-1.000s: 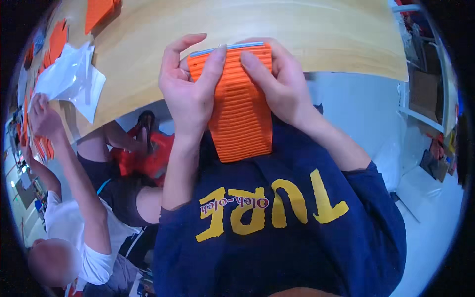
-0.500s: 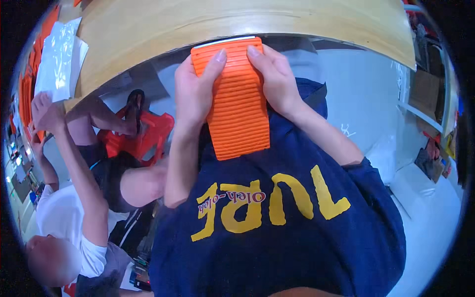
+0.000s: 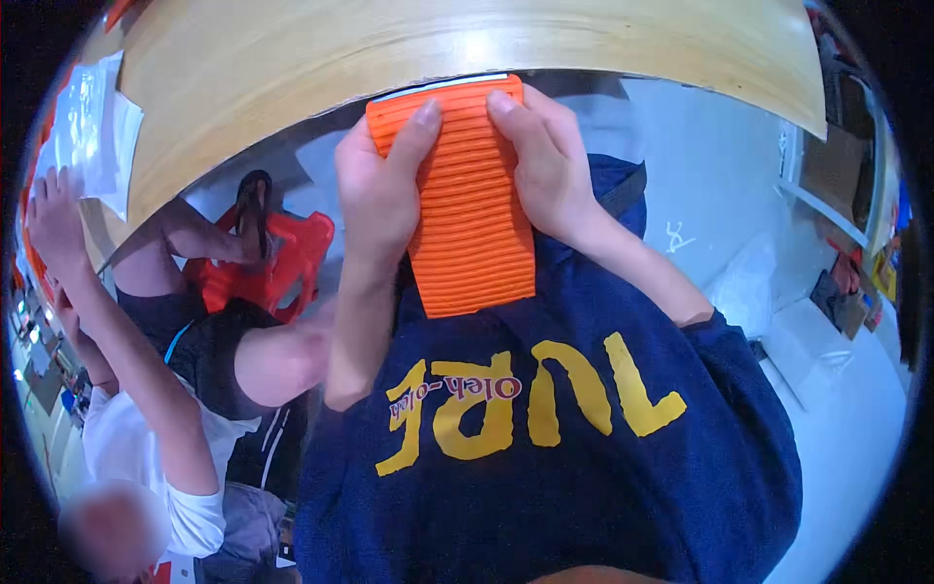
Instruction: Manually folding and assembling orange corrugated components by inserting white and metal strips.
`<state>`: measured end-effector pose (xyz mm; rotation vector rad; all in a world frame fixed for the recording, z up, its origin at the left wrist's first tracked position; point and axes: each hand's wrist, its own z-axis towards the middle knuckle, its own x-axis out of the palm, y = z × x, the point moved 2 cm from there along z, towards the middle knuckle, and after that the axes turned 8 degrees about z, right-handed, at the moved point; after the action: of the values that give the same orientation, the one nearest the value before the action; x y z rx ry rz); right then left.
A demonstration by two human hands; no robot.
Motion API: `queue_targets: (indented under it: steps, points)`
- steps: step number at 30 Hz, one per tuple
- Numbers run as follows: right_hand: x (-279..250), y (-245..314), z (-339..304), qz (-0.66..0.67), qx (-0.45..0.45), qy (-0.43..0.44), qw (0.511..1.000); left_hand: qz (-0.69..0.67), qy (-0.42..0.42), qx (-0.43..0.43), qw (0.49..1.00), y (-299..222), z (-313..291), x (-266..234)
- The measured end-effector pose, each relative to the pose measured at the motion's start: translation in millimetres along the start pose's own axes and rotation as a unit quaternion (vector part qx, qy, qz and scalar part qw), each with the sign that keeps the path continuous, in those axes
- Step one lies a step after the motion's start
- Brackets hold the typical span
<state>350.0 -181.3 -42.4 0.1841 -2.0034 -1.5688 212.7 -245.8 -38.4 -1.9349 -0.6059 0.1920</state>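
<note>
An orange ribbed, slightly tapering panel (image 3: 472,229) is held upright in front of me, its exact kind unclear. Its wide far end shows a thin white strip (image 3: 443,88) along the edge and meets the table's rim, while the narrow end points to my dark blue shirt. My left hand (image 3: 381,190) grips the left side near the far end, thumb lying on the ribs. On the opposite side my right hand (image 3: 553,175) grips it likewise, thumb on the face near the top. The fingers of both hands are hidden behind the panel.
The pale wooden table (image 3: 389,44) curves across the far side. White plastic-covered sheets (image 3: 92,136) lie at its left end, by a co-worker's hand (image 3: 56,219). That person sits at left near a red plastic stool (image 3: 277,263). Boxes and a rack (image 3: 832,180) stand at right.
Both my hands keep their grip on the orange panel, which has barely shifted. The view has moved slightly, and the co-worker's arm at left sits a little further left.
</note>
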Motion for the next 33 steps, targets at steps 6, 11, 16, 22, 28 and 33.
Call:
queue_targets:
  steps: [6,11,16,22,28,33]
  points:
    - [-1,6,2,-0.045,0.033,0.017,0.998,-0.024,-0.022,-0.020,0.999,3,-2,0]
    - [4,9,2,-0.055,0.026,0.025,0.998,-0.030,-0.043,-0.018,0.998,-3,-7,3]
    - [0,15,7,-0.030,0.046,0.033,0.998,0.026,-0.003,0.002,1.000,0,2,-3]
    - [6,3,1,0.069,0.080,-0.002,0.994,-0.039,0.030,-0.010,0.999,5,-1,-10]
    - [5,-1,-4,0.021,0.068,0.002,0.997,-0.066,0.070,0.013,0.995,12,-3,-14]
    - [4,0,-5,-0.010,0.024,0.004,1.000,-0.039,0.087,0.052,0.994,7,-4,-10]
